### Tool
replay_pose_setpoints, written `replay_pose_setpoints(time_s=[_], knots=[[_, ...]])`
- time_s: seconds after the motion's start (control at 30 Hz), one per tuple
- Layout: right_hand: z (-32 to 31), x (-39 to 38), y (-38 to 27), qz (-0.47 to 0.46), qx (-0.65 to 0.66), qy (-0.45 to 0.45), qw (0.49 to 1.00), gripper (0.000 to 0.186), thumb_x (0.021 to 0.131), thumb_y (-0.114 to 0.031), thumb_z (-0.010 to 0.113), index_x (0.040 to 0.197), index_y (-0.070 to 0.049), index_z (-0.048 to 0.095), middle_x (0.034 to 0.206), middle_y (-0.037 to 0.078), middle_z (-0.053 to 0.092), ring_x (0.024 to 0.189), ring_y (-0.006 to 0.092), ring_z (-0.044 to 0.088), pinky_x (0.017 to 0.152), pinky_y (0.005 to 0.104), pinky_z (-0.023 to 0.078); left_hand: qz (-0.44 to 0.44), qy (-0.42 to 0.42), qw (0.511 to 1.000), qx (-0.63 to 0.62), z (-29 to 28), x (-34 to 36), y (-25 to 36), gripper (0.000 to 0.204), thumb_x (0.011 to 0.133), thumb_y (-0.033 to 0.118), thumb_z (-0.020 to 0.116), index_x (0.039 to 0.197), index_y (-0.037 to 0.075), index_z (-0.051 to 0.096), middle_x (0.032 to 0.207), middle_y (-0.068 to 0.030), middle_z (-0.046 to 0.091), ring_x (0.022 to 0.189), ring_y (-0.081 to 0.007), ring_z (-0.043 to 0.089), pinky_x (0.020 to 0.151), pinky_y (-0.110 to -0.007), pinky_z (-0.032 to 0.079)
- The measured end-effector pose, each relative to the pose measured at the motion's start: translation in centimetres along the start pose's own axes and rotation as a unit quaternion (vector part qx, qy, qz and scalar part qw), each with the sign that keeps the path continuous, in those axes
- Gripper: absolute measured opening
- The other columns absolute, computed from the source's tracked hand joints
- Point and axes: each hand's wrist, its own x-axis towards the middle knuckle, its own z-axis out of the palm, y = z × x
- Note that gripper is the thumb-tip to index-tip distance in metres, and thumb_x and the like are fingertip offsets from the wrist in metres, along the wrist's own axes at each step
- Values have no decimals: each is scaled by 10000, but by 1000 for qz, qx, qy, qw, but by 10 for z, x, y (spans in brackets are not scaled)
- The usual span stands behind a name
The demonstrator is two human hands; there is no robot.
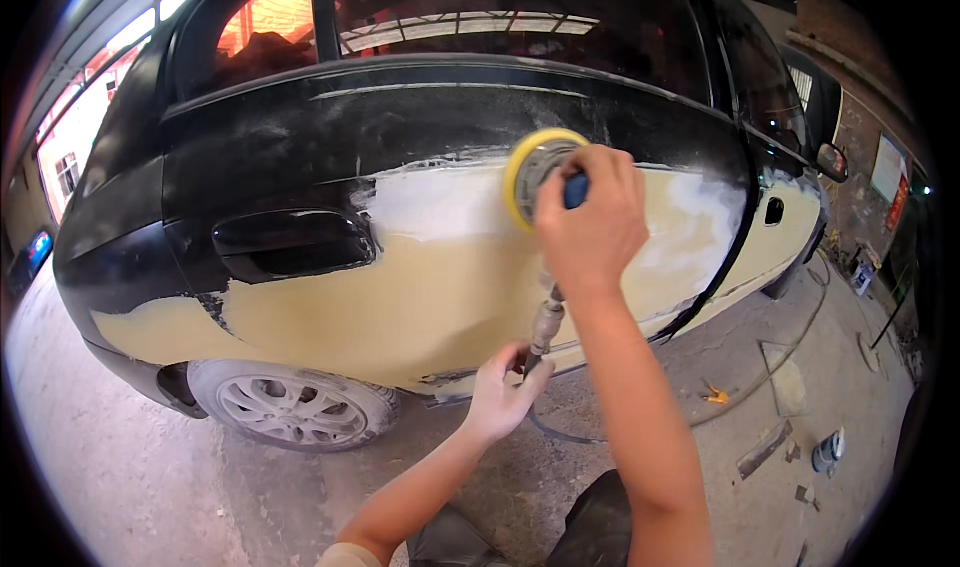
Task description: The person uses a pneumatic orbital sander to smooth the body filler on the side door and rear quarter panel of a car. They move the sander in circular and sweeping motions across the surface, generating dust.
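Right grip: here's my right grip (pixel 600 217), wrapped over the sander (pixel 541 172), fingers curled about its blue part (pixel 575 191).
Sander: at the car door (pixel 420 307), under the lower edge of the window (pixel 600 52), right of the door handle (pixel 292 242); the round yellow pad (pixel 514 182) faces left and away, toward the panel, and the long axis through the stem runs near upright, its foot leaning slightly left.
Left grip: down below, my left grip (pixel 505 397) closes on the lower end of the grey coupling (pixel 546 322), where the dark hose (pixel 565 434) begins.
Door: black along its top, beige lower down, whitish around the pad and toward the right edge; wheel (pixel 290 402) under the lower left corner.
Floor: dusty grey floor (pixel 240 507), the hose curving away right near an orange piece (pixel 716 395); a small can (pixel 828 451) further right.
Room: bright daylight far left, brownish wall (pixel 860 147) far right.
Hard to see: my fingers hide much of the sander's body; the pad's contact I can't tell; my right forearm (pixel 640 397) covers some hose; dark rim crops the corners.
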Motion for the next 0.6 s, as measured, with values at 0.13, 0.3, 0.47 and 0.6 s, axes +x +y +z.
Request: replay_pose_setpoints(time_s=[0.13,0.3,0.47,0.6], knots=[[7,-2,-16,-15,17,3,1000,166,753,-114,728,899,-113,648,968,82,623,945,325,624,743,445,537,70,17,992,99,-2,-40,-79,498,913,338,770,1266,27,606,1160,-175,701,1079,-289,695,953,-407,530],[33,-27,-87,-144,84,3,986,262,696,-119,751,945,-105,669,968,85,623,949,310,624,775,423,529,-142,-113,947,266,0,-121,-214,743,908,664,613,1358,73,602,1317,-216,635,1246,-366,615,1082,-497,448],[14,-7,-47,-81,20,-7,996,187,734,-106,719,907,-108,648,973,87,619,959,311,621,753,436,532,-220,-318,777,497,-2,-201,-340,779,908,699,522,1422,119,595,1523,-225,494,1438,-371,443,1172,-636,291],[0,3,-6,42,-18,6,999,125,774,-109,697,875,-111,624,970,93,615,949,314,620,710,453,536,-241,-230,838,432,-17,-261,-368,739,909,657,539,1405,113,611,1568,-179,459,1475,-349,396,1189,-627,266]])
